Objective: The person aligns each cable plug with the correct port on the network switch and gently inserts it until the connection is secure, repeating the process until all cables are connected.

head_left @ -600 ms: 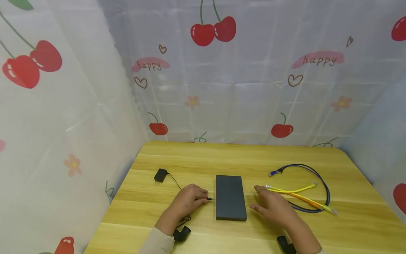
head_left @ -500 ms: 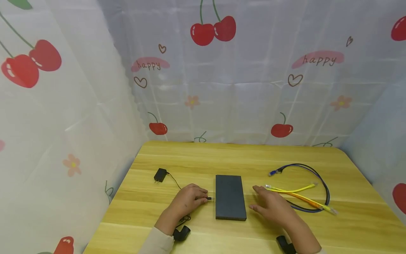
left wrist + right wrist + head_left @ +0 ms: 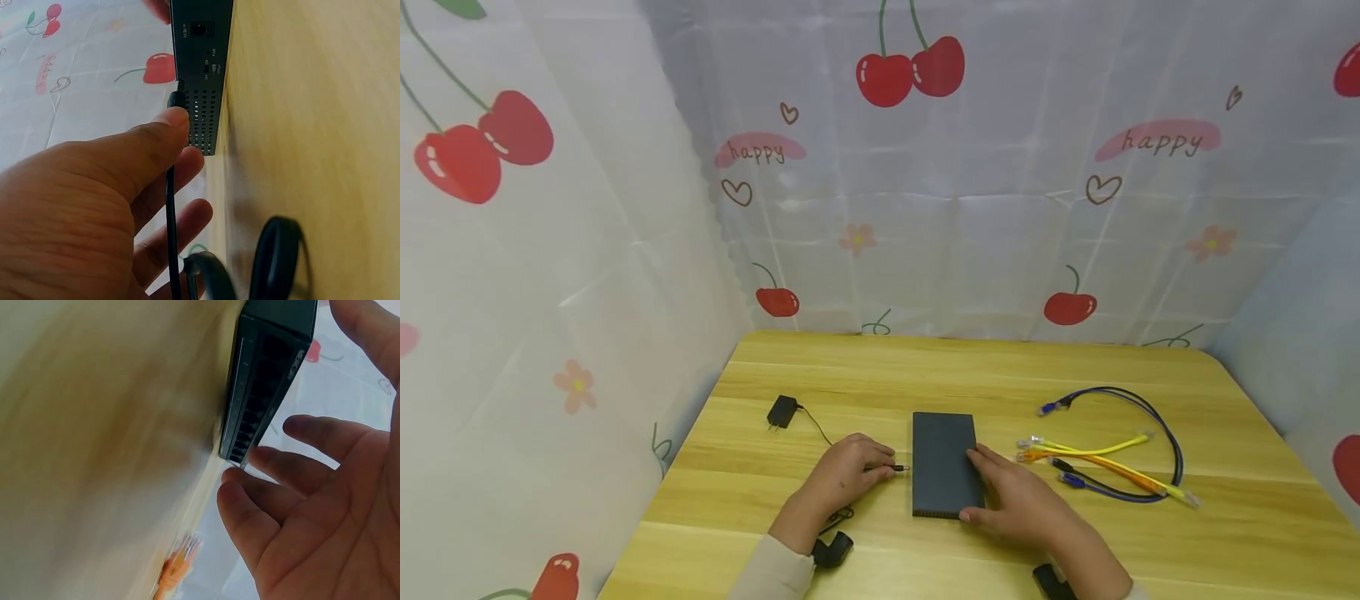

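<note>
- Barrel plug, just left of the network switch and not in it, is pinched between the thumb and fingers of the left hand; that grip is narrow.
- Power socket shows unfilled on the vented side. From the left wrist the plug tip looks out of line with it, nearer the vent holes, so a straight push could scrape the casing.
- Network switch lies flat on the desk; pressure from the plug might slide or turn it if its far side goes unbraced.
- Right hand has a wide grip, fingers spread at the side with the row of ports; how firmly it presses, I cannot tell.
- Power cord runs from the power adapter, with loops near the left wrist; a snag there could twist the plug aside.
- Yellow network cables, an orange cable and blue and black cables lie to the right, where a sweeping forearm might catch them.
- Desk surface is yellowish wood grain, apparently smooth, so probably little friction.
- Printed cloth hangs around, with cherries, flowers, hearts and "happy".
</note>
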`<move>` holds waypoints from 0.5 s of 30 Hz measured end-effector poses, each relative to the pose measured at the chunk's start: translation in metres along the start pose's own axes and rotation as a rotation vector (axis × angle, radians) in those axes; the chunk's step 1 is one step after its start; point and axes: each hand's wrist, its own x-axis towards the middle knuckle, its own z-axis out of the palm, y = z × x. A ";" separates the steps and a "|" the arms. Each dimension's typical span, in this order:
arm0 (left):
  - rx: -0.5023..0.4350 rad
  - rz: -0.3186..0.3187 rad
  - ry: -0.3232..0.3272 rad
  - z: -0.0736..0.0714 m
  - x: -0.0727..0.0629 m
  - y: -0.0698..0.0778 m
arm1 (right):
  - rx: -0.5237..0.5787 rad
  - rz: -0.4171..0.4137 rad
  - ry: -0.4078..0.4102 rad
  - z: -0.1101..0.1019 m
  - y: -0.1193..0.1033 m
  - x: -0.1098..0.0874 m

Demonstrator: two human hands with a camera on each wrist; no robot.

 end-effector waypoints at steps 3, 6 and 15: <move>0.000 -0.006 -0.002 -0.001 0.000 0.001 | -0.015 -0.001 0.002 0.002 -0.004 0.002; 0.001 -0.009 -0.004 -0.001 -0.001 0.000 | -0.039 -0.013 0.003 0.005 -0.008 0.004; 0.016 -0.012 0.003 0.000 -0.002 -0.001 | -0.112 -0.045 -0.036 0.012 -0.021 0.015</move>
